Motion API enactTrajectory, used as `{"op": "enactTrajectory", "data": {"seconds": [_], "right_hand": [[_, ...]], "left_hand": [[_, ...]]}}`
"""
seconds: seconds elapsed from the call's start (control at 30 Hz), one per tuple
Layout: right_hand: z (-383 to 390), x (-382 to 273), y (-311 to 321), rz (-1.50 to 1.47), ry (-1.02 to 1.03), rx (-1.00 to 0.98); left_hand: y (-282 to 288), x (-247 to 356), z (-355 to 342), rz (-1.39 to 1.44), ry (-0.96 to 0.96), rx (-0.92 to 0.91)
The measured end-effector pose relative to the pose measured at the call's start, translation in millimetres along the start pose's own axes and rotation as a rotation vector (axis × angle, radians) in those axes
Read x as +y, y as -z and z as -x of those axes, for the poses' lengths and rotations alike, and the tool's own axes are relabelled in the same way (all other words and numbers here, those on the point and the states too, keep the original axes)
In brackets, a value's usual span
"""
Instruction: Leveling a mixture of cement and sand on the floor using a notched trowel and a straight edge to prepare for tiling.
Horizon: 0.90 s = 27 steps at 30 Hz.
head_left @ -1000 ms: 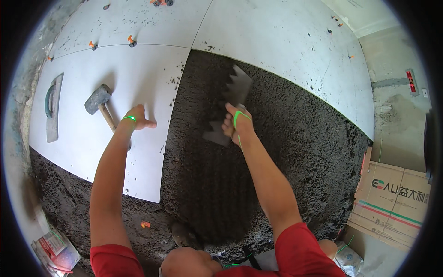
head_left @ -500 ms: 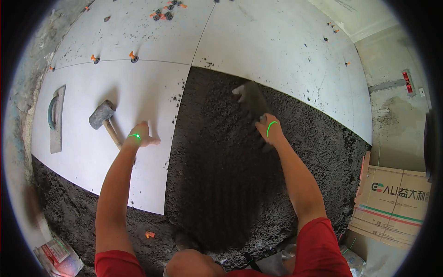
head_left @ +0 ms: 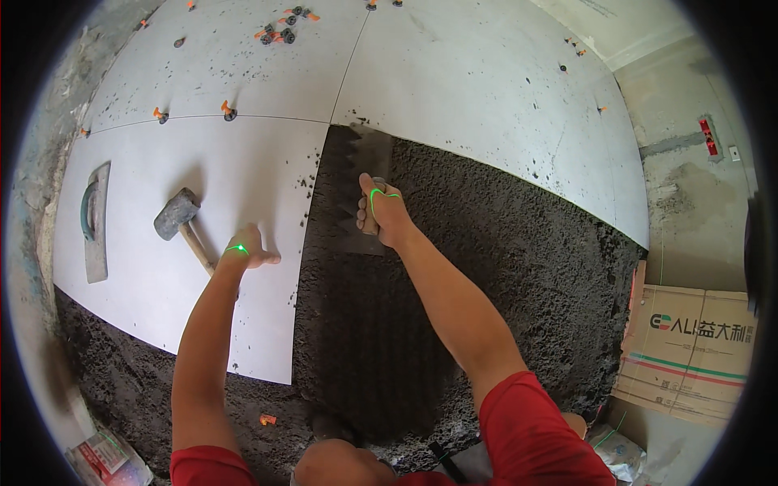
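Note:
My right hand (head_left: 384,211) is closed round the handle of a notched trowel (head_left: 374,152), whose blade rests on the dark mortar bed (head_left: 519,243). Its toothed edge faces left, close to the edge of the large white tile (head_left: 267,178). On that tile my left hand (head_left: 253,245) leans with fingers spread, holding nothing. Just left of it lies a rubber mallet (head_left: 177,214), its wooden handle pointing toward my left wrist. A flat trowel (head_left: 98,235) with a green handle lies farther left on the same tile.
Orange and black tile levelling clips (head_left: 229,112) stand along the joint, with several loose in a pile (head_left: 288,32). A cardboard sheet (head_left: 685,356) leans at the right wall. Plastic bags lie at lower left (head_left: 109,460) and lower right (head_left: 620,454). A loose orange clip piece (head_left: 267,419) lies on the mortar.
My right hand has swung left with the notched trowel, from the upper middle of the mortar toward the tile edge. My left hand stays on the tile. The view has shifted slightly.

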State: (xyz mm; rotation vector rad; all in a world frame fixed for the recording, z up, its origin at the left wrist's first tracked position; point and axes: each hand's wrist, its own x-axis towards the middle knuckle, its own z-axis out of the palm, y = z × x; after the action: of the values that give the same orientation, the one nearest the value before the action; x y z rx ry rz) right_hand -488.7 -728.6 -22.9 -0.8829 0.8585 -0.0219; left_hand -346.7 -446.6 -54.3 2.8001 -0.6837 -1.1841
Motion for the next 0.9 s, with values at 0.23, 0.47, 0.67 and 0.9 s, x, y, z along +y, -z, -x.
{"op": "enactTrajectory", "data": {"seconds": [0.23,0.47,0.67,0.9], "right_hand": [[18,3,89,1.1,0.454,0.444],[60,-33,214,0.225,0.088,0.543],[12,-1,130,-0.01,-0.021,0.258],[16,-25,35,0.44,-0.032,-0.015]], "left_hand": [[-4,-10,-4,-0.016,-0.003,-0.024],[-7,-6,1,0.011,-0.026,0.051],[-4,4,-1,0.009,-0.023,0.04],[-6,-7,-1,0.03,0.012,0.003]]}}
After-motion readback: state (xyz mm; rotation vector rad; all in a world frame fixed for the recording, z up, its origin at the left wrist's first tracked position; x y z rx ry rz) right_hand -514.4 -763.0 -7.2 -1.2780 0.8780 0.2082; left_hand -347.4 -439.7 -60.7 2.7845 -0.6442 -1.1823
